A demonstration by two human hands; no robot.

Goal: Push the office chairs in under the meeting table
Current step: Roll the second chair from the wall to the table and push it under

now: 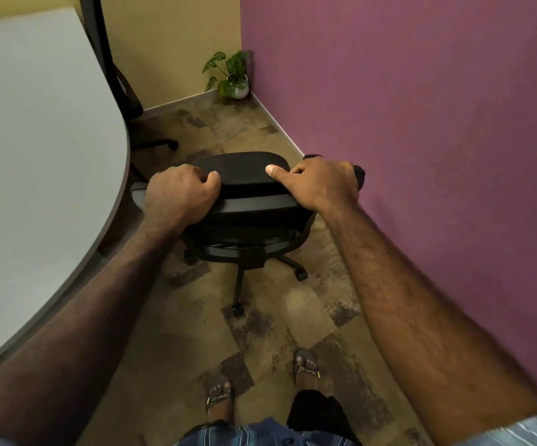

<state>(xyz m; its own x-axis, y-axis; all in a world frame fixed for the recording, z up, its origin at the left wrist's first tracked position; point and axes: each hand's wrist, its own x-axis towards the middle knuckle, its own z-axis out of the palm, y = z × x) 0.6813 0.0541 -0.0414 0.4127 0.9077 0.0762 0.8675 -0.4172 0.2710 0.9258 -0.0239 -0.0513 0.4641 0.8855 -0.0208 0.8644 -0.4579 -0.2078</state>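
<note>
Gripping chair backrest (244,201) top, left hand (180,194) and right hand (321,185) both clenched, for steering; counter (35,123) left of hands.

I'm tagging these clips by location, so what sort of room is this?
Most likely a small office meeting room: a large rounded table, a black wheeled office chair gripped by both hands, a second chair at the far end, and a potted plant in the corner.

Table (35,149) edge close left of left hand (180,194); wall (421,123) just right of right hand (321,185); open floor (228,130) ahead.
</note>
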